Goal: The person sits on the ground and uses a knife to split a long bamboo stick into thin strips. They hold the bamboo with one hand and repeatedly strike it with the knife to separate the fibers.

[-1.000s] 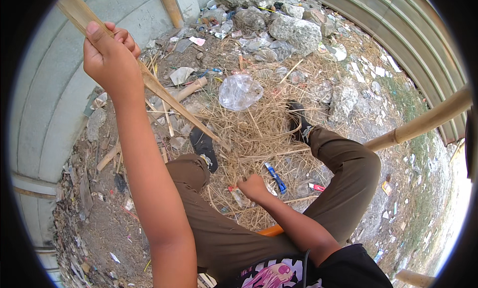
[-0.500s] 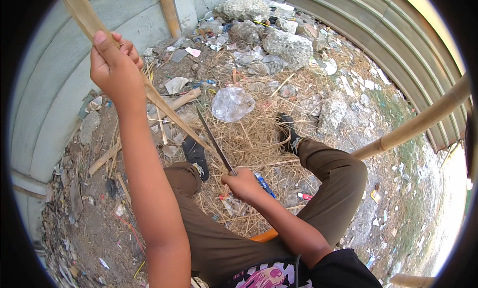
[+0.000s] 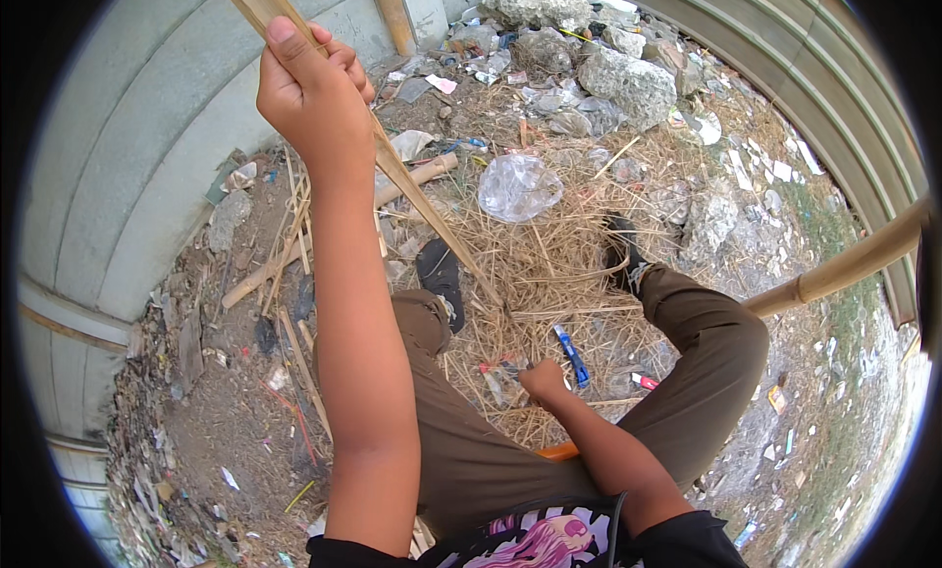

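Observation:
My left hand (image 3: 316,87) is raised at the upper left, closed around a long split bamboo strip (image 3: 422,197). The strip slants down to the right, its lower end near the straw between my feet. Low in front of me my right hand (image 3: 543,382) is closed in a fist around a knife handle. Its long dark blade showed plainly before; now it is hardly visible, and I cannot tell its exact angle. A blue box cutter (image 3: 571,357) lies on the ground just right of that hand.
Dry straw and shavings (image 3: 545,264) cover the ground between my shoes. A clear plastic bag (image 3: 520,187) lies beyond. Large rocks (image 3: 628,85) and litter are piled at the back. A bamboo pole (image 3: 834,269) stands out at right; a concrete wall (image 3: 147,127) rises at left.
My right hand has moved down and toward me with the knife, away from the bamboo strip. The view has shifted, so the surroundings appear farther right. My left hand keeps its grip.

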Tool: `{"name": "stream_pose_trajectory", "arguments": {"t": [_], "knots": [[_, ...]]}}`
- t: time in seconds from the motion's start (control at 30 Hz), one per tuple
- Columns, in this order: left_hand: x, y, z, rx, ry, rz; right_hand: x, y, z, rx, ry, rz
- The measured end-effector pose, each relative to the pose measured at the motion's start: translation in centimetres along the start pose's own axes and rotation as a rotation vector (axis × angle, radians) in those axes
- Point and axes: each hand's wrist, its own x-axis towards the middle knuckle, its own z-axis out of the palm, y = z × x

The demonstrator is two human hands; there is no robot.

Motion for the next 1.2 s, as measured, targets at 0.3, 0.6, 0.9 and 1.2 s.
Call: {"name": "stream_pose_trajectory", "arguments": {"t": [0.3,0.6,0.9,1.2], "knots": [[0.5,-0.5,-1.0,0.017,0.018,0.022,-5.5,-10.3,-7.7,1.205,-0.632,0.321],[0.1,-0.6,0.3,0.072,0.024,0.051,-7.5,-9.8,-3.7,0.706,0.529,-0.934],[1.0,-0.2,0.0,0.0,-0.009,0.031,-2.3,-4.7,-3.5,0.973,-0.454,0.498],[1.2,-0.2,-1.4,0.076,0.055,0.044,-13.0,-16.8,-9.6,0.751,-0.154,-0.294]]}}
